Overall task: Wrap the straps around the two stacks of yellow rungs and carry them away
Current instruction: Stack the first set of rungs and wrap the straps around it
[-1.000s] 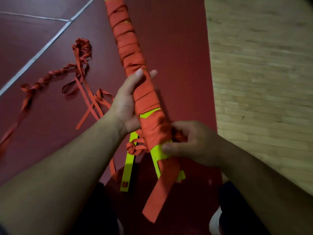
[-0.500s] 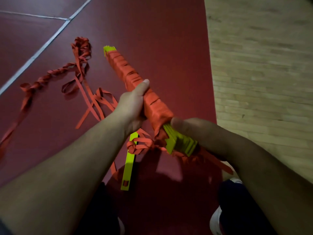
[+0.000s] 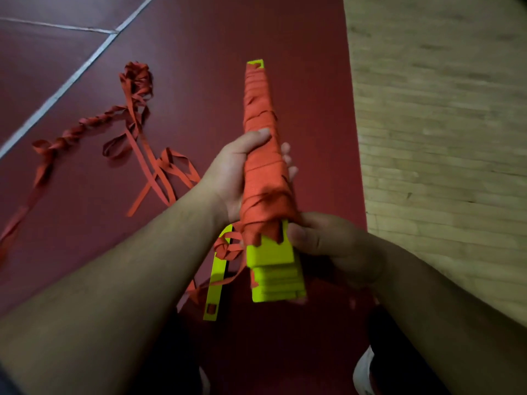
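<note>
loose strap (image 3: pixel 85 124) — cut by left edge | lone rung (image 3: pixel 214 292) top — behind left hand (image 3: pixel 228 178)

Red floor (image 3: pixel 199 38) with loose orange straps (image 3: pixel 137 78) and one yellow rung (image 3: pixel 215 292).

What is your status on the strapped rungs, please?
Left hand grips the bundle mid-length; right hand holds its bare yellow end. Strap wound along most of it. Loose straps and one rung on the mat below.
</note>
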The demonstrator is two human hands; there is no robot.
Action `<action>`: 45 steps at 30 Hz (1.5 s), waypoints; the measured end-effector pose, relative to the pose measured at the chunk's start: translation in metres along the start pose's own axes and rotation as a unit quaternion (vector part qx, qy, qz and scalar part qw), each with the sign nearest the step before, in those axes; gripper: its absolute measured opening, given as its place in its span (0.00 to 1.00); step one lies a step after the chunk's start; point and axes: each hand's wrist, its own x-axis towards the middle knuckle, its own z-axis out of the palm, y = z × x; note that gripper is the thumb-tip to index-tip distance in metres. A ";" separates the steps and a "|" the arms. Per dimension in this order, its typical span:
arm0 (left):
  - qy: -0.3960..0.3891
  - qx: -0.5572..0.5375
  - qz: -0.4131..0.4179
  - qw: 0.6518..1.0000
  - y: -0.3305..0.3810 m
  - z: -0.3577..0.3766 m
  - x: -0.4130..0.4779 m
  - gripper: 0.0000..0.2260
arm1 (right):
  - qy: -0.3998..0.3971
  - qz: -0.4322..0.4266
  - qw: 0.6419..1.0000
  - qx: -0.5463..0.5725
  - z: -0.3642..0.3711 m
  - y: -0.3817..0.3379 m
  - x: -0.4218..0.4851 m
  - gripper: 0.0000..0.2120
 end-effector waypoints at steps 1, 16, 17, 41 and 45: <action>0.022 0.029 0.000 0.999 0.001 0.001 0.001 0.12 | 0.016 0.009 1.000 0.006 -0.005 0.000 -0.001 0.18; 0.153 0.358 0.061 0.919 0.019 -0.050 0.008 0.11 | 0.145 -0.008 0.989 0.041 -0.014 -0.033 -0.009 0.38; 0.182 0.452 0.095 0.868 0.021 -0.060 0.010 0.06 | 0.137 -0.004 0.989 0.055 -0.015 -0.033 -0.012 0.47; -0.046 0.711 0.305 0.632 -0.005 -0.063 -0.004 0.25 | 0.350 -0.109 0.900 -0.238 -0.050 -0.037 -0.032 0.12; -0.024 0.668 0.290 0.685 0.000 -0.058 -0.006 0.23 | 0.380 -0.204 0.785 -0.444 -0.049 -0.036 -0.032 0.09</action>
